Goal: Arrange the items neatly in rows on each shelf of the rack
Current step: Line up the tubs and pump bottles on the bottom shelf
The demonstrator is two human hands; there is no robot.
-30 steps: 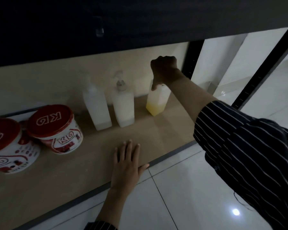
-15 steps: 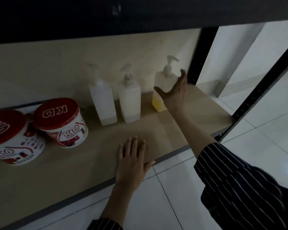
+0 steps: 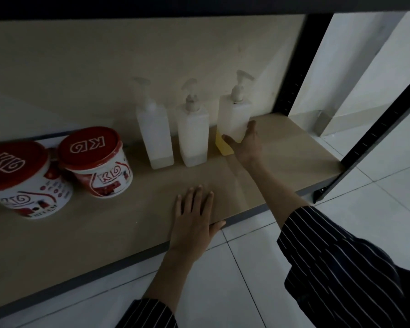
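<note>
You wear dark fabric with thin white pinstripes: right sleeve loose and baggy, left sleeve ending mid-forearm.

Bare shelf right of bottles
</note>
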